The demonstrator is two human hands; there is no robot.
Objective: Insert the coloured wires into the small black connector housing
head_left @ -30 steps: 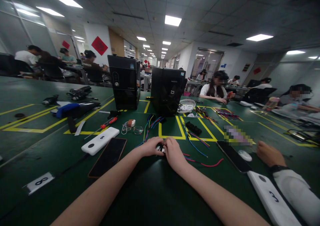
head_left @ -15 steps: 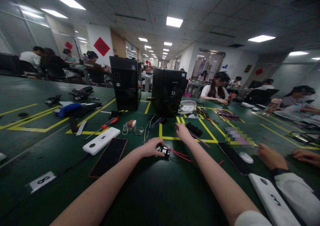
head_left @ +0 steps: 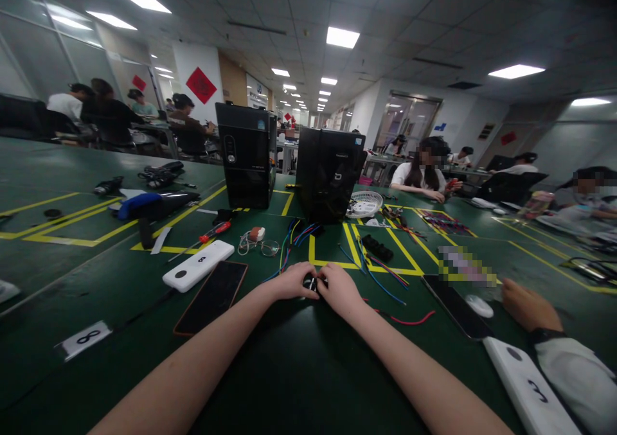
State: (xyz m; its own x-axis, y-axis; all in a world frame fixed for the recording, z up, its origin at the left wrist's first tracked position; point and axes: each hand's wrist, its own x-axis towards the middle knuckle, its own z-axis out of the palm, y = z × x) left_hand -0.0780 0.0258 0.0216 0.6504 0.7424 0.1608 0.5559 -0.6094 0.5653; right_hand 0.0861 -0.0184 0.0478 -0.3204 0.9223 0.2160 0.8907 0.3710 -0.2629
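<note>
My left hand (head_left: 295,281) is curled round the left side of a small black-and-white block (head_left: 311,284), low over the table in front of me. Against the block's right side, my right hand (head_left: 340,288) has its fingertips pinched together. Whatever lies between those fingertips is hidden. Most of the block is covered by both hands. A red wire (head_left: 413,321) emerges beyond my right wrist and lies across the tabletop. Blue wires (head_left: 385,288) are spread just past my right hand, and a bundle of coloured wires (head_left: 290,245) lies beyond my left.
Two black computer cases (head_left: 245,159) stand ahead. On the left are a phone (head_left: 212,300), a white power bank (head_left: 198,266), a red screwdriver (head_left: 214,232) and glasses (head_left: 268,248). A white basket (head_left: 364,204) sits farther back. A neighbour's hand (head_left: 530,306) rests at right.
My right hand has drawn back from the area near the yellow tape and come to the block beside my left hand. The left still holds the block.
</note>
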